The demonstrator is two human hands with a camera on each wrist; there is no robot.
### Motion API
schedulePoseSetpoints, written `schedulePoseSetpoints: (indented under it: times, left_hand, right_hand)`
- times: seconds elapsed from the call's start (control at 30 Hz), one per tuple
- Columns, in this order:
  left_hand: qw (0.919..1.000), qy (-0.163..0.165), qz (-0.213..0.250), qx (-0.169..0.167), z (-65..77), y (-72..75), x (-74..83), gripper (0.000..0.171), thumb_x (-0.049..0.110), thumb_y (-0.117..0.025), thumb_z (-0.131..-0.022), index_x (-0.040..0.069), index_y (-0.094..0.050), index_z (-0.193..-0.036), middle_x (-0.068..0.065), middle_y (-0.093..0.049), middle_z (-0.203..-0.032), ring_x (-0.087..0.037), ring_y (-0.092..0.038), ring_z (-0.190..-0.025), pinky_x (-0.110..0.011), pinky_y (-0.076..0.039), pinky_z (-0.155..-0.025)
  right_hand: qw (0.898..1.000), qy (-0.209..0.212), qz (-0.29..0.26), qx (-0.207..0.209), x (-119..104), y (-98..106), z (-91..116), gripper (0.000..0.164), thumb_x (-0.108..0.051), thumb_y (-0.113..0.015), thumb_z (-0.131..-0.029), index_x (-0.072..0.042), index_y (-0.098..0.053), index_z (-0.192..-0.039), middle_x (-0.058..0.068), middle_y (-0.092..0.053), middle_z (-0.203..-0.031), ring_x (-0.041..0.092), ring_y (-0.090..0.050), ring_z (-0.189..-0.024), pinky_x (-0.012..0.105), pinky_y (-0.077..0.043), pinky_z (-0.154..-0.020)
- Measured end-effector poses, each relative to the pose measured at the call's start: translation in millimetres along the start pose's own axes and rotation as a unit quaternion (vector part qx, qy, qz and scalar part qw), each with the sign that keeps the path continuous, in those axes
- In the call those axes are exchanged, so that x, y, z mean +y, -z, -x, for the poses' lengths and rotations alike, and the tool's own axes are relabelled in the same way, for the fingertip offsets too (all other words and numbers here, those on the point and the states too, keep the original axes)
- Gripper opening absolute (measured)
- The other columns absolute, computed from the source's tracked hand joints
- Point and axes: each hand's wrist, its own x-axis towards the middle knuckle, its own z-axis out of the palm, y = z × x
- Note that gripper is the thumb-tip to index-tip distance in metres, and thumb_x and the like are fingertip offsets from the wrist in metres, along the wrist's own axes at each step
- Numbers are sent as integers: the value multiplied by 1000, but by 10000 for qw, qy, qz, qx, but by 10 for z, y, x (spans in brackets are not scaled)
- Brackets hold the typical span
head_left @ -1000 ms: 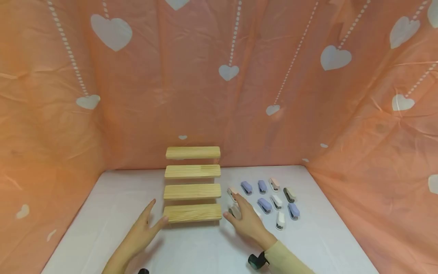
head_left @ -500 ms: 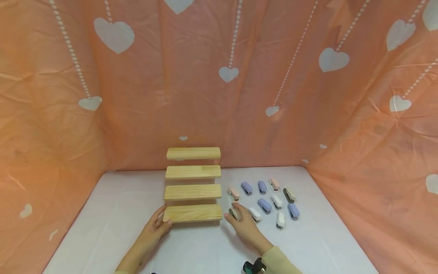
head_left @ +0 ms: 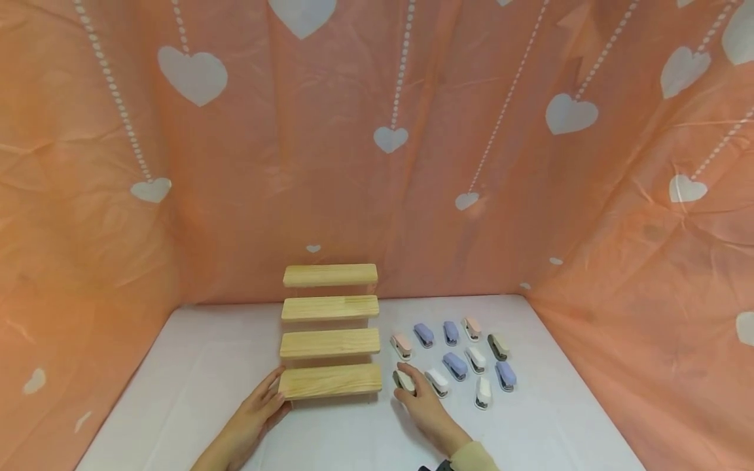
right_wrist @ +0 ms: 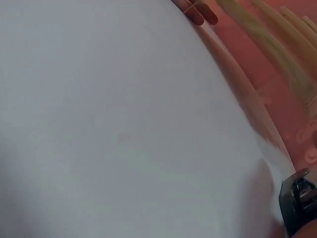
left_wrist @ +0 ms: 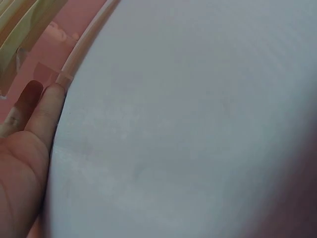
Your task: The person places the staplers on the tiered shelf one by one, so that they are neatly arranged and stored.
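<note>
Staplers point(head_left: 455, 366) in purple, white, pink and beige lie on the white worktop point(head_left: 341, 439), spread from eleven to three o'clock of the right hand point(head_left: 429, 411). That hand grasps the beige stapler point(head_left: 404, 383) nearest it between thumb and finger; a pink stapler point(head_left: 402, 345) lies at twelve o'clock from this one, a white stapler point(head_left: 436, 382) at three. Towards ten o'clock stands a rack point(head_left: 330, 343) with four wooden boards. The left hand point(head_left: 256, 415) touches the rack at its eight o'clock corner; whether its fingers grip, I cannot tell.
</note>
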Motion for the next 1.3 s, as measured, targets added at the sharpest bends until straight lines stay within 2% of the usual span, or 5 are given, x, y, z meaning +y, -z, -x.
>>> schedulePoseSetpoints:
  times: [0.23, 0.63, 0.87, 1.07, 1.3]
  left_hand:
    - [9997, -20, 199, 118, -20, -15, -33, 69, 17, -49, -102, 15, -7, -156, -27, -1, -157, -39, -16, -140, -28, -41, -104]
    - [9998, -50, 199, 53, -38, -26, -24, 70, 17, -50, -102, 14, -6, -157, -28, -3, -156, -38, -17, -140, -32, -38, -107]
    - [9997, -32, 205, 155, -2, -51, -28, 70, 17, -50, -102, 13, -6, -156, -28, -5, -156, -38, -17, -140, -33, -37, -107]
    - [9999, 129, 23, 35, 29, -45, 30, 68, 18, -47, -103, 11, -4, -155, -34, -8, -153, -37, -25, -138, -33, -37, -108]
    - [9994, 289, -172, -55, -11, -30, 192, 64, 16, -47, -102, 11, -8, -153, -38, -1, -151, -49, -26, -134, -43, -39, -108]
  right_hand:
    - [9996, 61, -264, 27, -16, -5, -8, 57, -14, -57, -95, -10, -36, -148, 27, -27, -150, 42, -29, -136, 61, -22, -112]
    - [9951, -342, -916, -167, -10, 34, -11, 61, -15, -54, -97, -6, -28, -151, 29, -15, -154, 41, -15, -142, 55, -18, -116]
    - [9926, -298, -1103, -420, 22, 142, -28, 65, -17, -57, -96, -3, -26, -151, 28, -21, -153, 41, -15, -142, 58, -12, -116]
    - [9923, -287, -846, -857, 39, 212, 0, 70, -21, -62, -95, -4, -25, -152, 24, -34, -145, 38, -31, -134, 60, -24, -113]
    - [9910, -165, -744, -1102, 16, 271, -40, 74, -18, -69, -91, -3, -27, -151, 19, -44, -136, 27, -46, -120, 35, -46, -99]
